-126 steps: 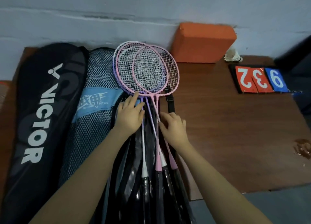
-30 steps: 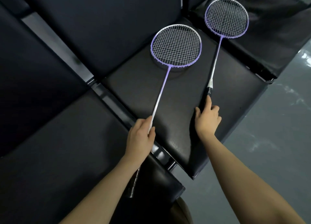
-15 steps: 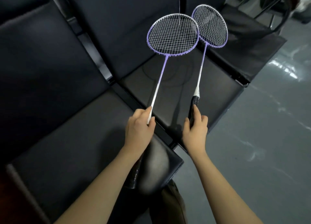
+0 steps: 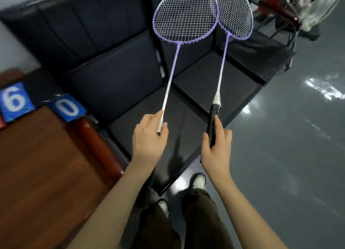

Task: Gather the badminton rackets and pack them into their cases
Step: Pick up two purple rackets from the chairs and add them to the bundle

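Now I have one purple racket in each hand, both lifted clear of the black seats below them. My left hand has its fingers wrapped around the left racket where the white lower shaft meets the grip, and the black grip runs back under my forearm. My right hand has its fingers curled tight on the black grip of the right racket, just below its white collar. Both rackets point up and away from me, and the two stringed heads overlap at their inner edges, the left one in front. To my left is a brown wooden surface with blue number cards showing 6 and 0 at its far edge. Grey glossy floor lies to the right, and my dark trousers and pale shoes show at the bottom. I see no racket case in this view.
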`<action>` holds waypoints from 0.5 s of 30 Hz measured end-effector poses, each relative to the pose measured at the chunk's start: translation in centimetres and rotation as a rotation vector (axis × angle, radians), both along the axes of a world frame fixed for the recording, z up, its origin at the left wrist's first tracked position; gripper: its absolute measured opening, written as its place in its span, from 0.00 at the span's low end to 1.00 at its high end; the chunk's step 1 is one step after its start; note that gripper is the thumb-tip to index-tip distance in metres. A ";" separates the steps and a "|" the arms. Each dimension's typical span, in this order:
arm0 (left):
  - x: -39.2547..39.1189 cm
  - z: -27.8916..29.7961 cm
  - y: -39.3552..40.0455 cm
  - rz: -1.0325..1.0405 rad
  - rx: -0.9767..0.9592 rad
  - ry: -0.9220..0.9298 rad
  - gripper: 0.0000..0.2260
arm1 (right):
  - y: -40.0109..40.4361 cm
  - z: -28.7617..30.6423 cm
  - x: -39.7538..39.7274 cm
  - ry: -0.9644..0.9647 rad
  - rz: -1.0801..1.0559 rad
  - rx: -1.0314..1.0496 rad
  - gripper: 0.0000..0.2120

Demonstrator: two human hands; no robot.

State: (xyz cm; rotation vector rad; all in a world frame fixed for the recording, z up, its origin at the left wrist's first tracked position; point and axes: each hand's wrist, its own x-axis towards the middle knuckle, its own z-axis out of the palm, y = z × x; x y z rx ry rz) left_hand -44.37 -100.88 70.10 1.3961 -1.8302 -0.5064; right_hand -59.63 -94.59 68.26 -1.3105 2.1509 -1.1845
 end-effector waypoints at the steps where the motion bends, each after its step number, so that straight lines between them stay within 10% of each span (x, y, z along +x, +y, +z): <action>1: 1.4 0.9 1.7 0.018 0.004 0.002 0.16 | 1.8 1.0 1.2 -0.009 0.023 -0.004 0.28; 15: 13.8 5.4 22.1 0.291 -0.123 0.004 0.16 | 18.6 5.0 12.3 0.004 0.366 -0.116 0.30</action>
